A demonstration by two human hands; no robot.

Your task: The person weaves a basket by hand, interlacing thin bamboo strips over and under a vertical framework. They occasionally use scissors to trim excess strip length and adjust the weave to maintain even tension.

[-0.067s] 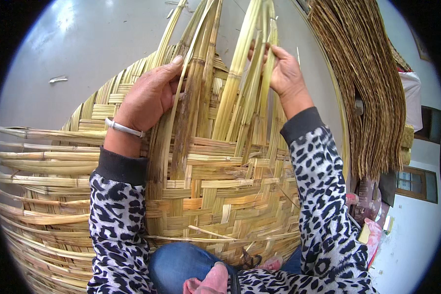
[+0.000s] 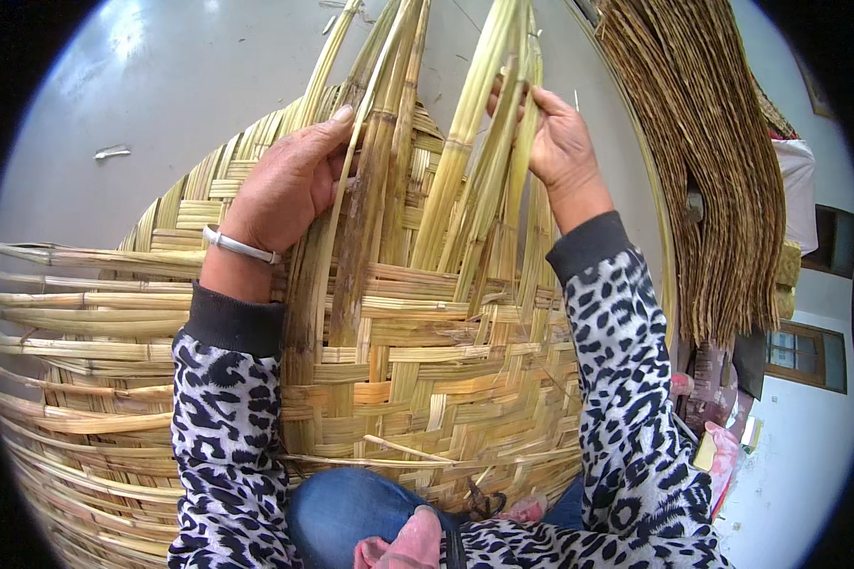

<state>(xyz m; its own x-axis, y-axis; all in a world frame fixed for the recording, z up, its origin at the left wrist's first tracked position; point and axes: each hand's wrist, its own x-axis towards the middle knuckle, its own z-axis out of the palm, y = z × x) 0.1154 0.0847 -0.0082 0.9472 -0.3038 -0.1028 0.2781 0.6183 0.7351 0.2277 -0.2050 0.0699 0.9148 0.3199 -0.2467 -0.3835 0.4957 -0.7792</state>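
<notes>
A large woven mat of split reed strips (image 2: pixel 417 379) spreads across the floor in front of me and under my knee. My left hand (image 2: pixel 289 180), with a pale bracelet at the wrist, is wrapped round some lifted brownish reed strips (image 2: pixel 378 161); its fingertips are partly hidden behind them. To the right, my right hand (image 2: pixel 560 142) grips a bundle of yellow-green reed strips (image 2: pixel 493 166), thumb in front and fingers behind. Both bundles rise out of the weave toward the far edge, with a gap between them.
Long loose reed ends (image 2: pixel 85 313) fan out at the left. A tall stack of brown woven sheets (image 2: pixel 702 180) hangs or stands at the far right. Pink cloth (image 2: pixel 721 450) lies by the white wall at right. A small scrap (image 2: pixel 113 152) rests on the grey floor.
My right hand has shifted slightly to the right and nearer, and the strips in it lean a little more to the right. My left hand stays put.
</notes>
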